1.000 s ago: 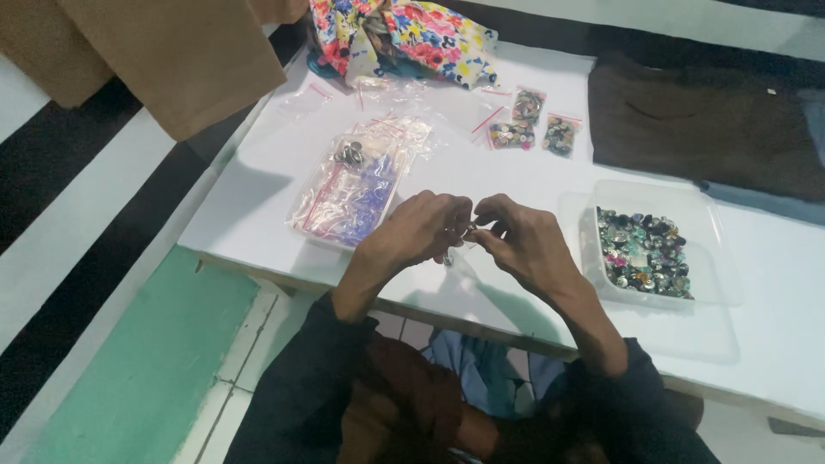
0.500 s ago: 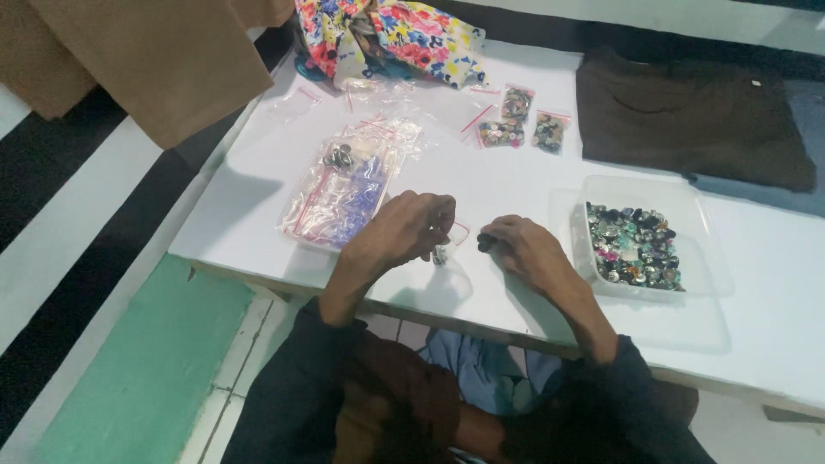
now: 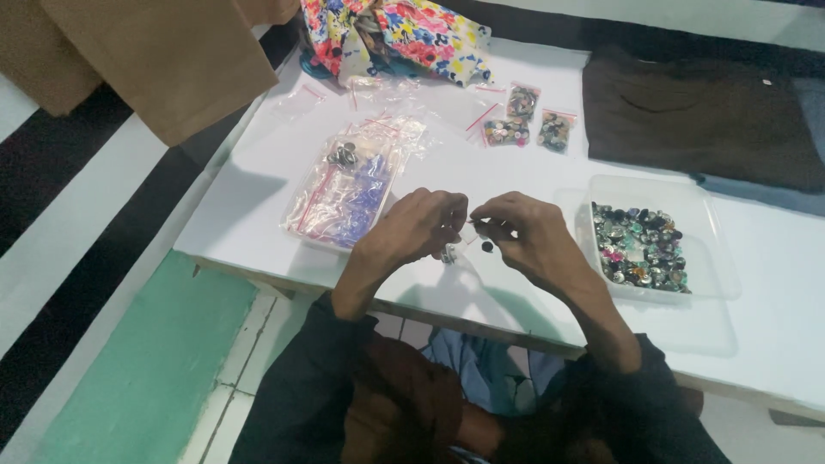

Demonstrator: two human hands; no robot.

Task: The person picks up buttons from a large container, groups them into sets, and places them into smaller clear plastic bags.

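We count two hands, the left hand (image 3: 421, 228) and the right hand (image 3: 524, 236). Far on the white table (image 3: 258, 198) lie three small filled bags (image 3: 524, 120). One clear tray (image 3: 657, 245) sits right, one bag pile (image 3: 348, 185) left, and two loose buttons (image 3: 468, 251) lie near.

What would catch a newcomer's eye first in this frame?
Probably the two hands meeting at the near edge of the white table, the left hand and right hand pinching something too small to make out. Right of them sits a clear tray of mixed buttons. A bright floral cloth lies at the far edge.
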